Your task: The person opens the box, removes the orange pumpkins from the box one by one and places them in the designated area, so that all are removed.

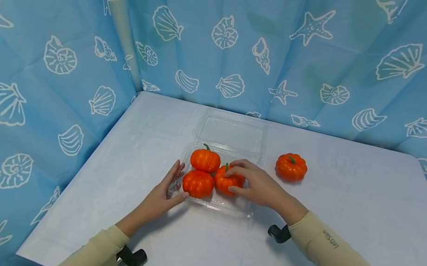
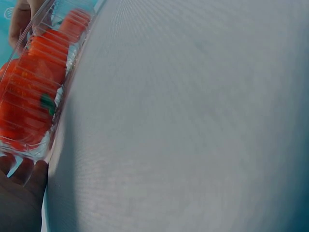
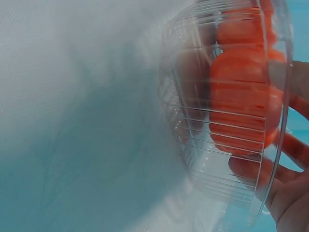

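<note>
A clear plastic clamshell box [image 1: 222, 206] lies with its lid [image 1: 232, 131] folded back on the white table. Two orange toy pumpkins sit in its left half, a rear pumpkin [image 1: 205, 160] and a front pumpkin [image 1: 198, 184]. On the right side of the box, my right hand [image 1: 253, 183] grips a third pumpkin [image 1: 225, 183], thumb and fingers about it; the right wrist view shows this pumpkin [image 3: 239, 101] through the ribbed wall. My left hand [image 1: 162, 197] rests against the box's left end with fingers extended, thumb near the front corner.
Another orange pumpkin [image 1: 291, 167] stands on the white table [image 1: 352, 213], right of the lid. A blue curtain [image 1: 225, 60] with shell prints hangs behind and to the left. Each wrist carries a small black camera mount [image 1: 279, 233].
</note>
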A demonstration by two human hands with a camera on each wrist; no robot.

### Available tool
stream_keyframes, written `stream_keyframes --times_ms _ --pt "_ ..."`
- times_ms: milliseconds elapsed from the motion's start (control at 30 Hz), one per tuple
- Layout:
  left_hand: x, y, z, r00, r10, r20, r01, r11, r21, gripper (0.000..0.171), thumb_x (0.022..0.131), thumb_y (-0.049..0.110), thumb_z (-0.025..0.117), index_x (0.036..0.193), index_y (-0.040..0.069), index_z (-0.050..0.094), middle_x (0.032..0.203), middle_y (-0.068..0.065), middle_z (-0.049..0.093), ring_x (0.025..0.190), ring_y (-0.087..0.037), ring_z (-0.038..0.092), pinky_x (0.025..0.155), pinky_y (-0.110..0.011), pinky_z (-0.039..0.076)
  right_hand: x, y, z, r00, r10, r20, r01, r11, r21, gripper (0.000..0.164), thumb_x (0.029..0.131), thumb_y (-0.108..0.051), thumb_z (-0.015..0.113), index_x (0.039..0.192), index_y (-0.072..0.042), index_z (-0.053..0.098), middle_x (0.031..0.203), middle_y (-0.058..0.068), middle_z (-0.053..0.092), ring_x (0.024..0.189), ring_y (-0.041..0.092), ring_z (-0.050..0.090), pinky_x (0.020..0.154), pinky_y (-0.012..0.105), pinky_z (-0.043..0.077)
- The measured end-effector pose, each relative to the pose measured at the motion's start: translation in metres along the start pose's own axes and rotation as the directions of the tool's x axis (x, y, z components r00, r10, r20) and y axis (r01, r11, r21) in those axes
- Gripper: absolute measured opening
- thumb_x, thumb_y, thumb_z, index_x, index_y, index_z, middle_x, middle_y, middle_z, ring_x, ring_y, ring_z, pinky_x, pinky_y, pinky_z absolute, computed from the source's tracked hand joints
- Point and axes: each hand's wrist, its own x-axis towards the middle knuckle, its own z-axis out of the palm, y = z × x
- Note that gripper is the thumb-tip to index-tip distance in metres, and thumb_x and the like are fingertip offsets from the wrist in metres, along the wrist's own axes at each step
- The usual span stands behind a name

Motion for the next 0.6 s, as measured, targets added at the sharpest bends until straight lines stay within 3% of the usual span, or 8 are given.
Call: stream_keyframes --times_ms 600 --pt "-0.0002 -0.0005 0.0006 1.000 0.006 -0.010 -0.006 1.000 -0.009 0.093 0.095 0.024 0.072 0.165 0.019 0.011 0.167 -0.003 0.026 0.154 -0.024 0.022 0.123 -0.055 0.013 -0.0013 0.0028 0.0010 1.000 0.013 0.002 -0.013 1.000 -0.029 0.030 0.094 -0.031 0.074 0.123 -0.024 0.071 0.151 0.012 0.051 0.136 0.035 0.050 0.106 0.052 0.048"
